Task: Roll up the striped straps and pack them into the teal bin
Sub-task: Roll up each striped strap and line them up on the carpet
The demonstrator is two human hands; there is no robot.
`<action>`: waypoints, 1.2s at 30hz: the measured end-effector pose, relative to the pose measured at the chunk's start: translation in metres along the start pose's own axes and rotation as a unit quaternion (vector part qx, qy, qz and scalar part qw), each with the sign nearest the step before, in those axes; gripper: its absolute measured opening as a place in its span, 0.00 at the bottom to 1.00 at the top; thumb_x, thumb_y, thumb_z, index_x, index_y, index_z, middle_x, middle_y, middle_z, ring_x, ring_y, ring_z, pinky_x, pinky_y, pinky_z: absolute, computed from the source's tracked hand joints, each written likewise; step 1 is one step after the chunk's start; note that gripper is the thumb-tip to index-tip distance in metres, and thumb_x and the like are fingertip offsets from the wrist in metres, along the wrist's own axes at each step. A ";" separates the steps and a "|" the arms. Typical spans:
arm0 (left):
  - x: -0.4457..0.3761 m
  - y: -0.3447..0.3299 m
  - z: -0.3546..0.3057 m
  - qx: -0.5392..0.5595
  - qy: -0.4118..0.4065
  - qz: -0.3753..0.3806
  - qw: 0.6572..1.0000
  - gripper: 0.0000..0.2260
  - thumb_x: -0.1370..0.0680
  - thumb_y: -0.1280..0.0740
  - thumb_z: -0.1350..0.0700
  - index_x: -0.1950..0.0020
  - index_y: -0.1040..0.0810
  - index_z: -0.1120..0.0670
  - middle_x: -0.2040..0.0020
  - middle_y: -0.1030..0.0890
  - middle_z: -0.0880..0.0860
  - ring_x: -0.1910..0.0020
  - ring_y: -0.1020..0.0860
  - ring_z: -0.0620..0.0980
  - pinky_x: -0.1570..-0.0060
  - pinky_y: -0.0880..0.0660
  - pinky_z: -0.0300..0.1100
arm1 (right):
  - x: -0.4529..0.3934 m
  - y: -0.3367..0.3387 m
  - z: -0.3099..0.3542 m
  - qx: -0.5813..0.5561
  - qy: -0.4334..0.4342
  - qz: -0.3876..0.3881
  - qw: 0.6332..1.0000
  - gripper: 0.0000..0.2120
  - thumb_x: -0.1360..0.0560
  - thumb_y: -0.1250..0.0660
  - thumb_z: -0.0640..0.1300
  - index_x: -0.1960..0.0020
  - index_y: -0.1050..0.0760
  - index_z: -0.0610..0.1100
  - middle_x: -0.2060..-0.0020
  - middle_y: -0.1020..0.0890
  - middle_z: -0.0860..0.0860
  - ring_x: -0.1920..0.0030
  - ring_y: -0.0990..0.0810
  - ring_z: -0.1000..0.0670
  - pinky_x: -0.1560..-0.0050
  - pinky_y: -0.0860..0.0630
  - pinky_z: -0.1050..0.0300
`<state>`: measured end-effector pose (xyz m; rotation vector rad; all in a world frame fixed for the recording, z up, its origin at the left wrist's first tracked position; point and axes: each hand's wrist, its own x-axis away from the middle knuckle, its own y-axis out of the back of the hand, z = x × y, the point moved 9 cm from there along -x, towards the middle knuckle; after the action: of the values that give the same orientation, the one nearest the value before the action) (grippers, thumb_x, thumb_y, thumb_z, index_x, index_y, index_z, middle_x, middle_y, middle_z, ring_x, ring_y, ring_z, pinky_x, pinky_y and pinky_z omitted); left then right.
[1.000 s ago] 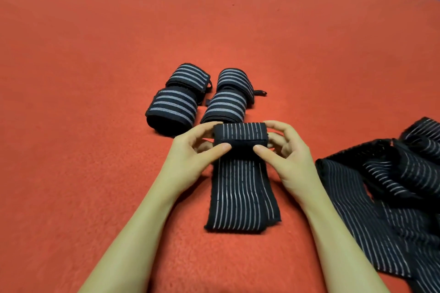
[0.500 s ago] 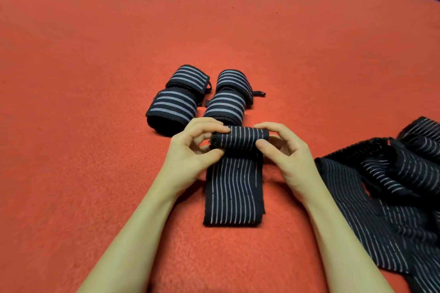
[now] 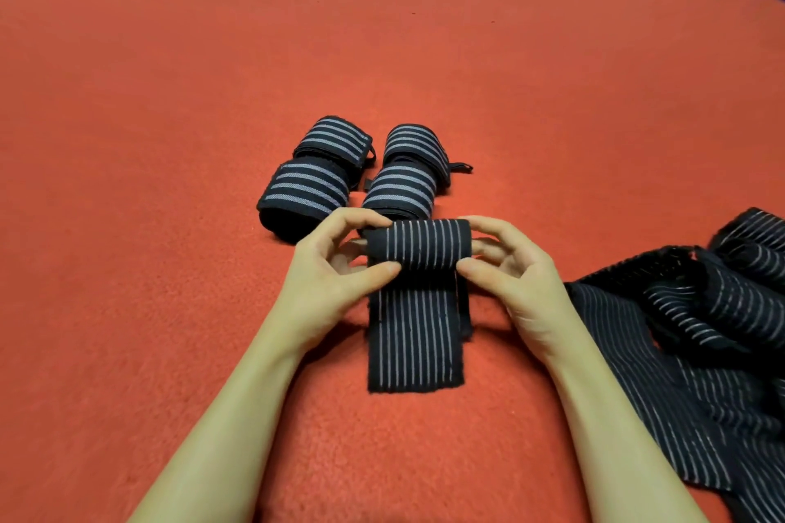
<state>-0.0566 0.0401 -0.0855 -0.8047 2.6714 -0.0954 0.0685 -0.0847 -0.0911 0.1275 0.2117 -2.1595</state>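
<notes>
Fingers (image 3: 361, 223) of my left hand (image 3: 329, 272) curl over the top of the half-rolled strap (image 3: 418, 244), with the thumb pressed against its near side. My right hand (image 3: 514, 268) grips the other end of the roll the same way, thumb in front and fingers behind, so both hands pinch it between them. I see the unrolled tail of this strap lying flat on the red mat (image 3: 170, 140), running from the roll back toward me. Just beyond the roll sit four finished rolls (image 3: 361, 174), packed close in two pairs, the nearest touching or almost touching the one I hold. To my right a loose pile of straps (image 3: 701, 331) lies tangled on the mat, apart from my right wrist.
</notes>
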 end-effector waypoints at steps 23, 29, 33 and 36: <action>0.002 -0.005 0.001 -0.119 -0.004 0.040 0.992 0.14 0.31 0.28 0.53 0.47 0.22 0.50 0.46 0.23 0.56 0.47 0.23 0.44 0.48 0.28 0.34 | 0.002 0.001 -0.001 0.039 -0.002 0.007 0.999 0.13 0.33 0.29 0.37 0.48 0.21 0.41 0.56 0.16 0.51 0.54 0.18 0.54 0.53 0.23 0.61; 0.002 -0.006 0.003 -0.226 -0.020 0.047 0.973 0.14 0.33 0.28 0.49 0.48 0.22 0.47 0.51 0.20 0.48 0.49 0.23 0.43 0.47 0.30 0.31 | 0.003 0.001 0.000 0.067 0.016 0.023 0.997 0.19 0.33 0.29 0.36 0.43 0.23 0.42 0.51 0.17 0.52 0.49 0.19 0.54 0.46 0.24 0.60; 0.005 -0.008 -0.007 -0.303 -0.079 0.036 0.949 0.16 0.34 0.29 0.51 0.47 0.23 0.48 0.50 0.23 0.49 0.49 0.25 0.43 0.47 0.32 0.30 | 0.000 0.000 -0.007 0.113 0.015 0.037 0.993 0.21 0.32 0.29 0.37 0.40 0.24 0.46 0.47 0.18 0.52 0.45 0.19 0.54 0.41 0.25 0.58; 0.009 -0.013 -0.011 -0.380 -0.130 0.036 0.915 0.18 0.33 0.29 0.52 0.45 0.22 0.54 0.49 0.26 0.50 0.48 0.26 0.43 0.45 0.32 0.32 | -0.003 -0.005 -0.010 0.151 0.035 0.052 0.987 0.20 0.30 0.31 0.34 0.41 0.24 0.48 0.46 0.18 0.51 0.42 0.21 0.53 0.39 0.27 0.59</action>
<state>-0.0602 0.0239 -0.0759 -0.8399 2.4433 1.0507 0.0660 -0.0780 -0.0998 0.3790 -0.0826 -2.0723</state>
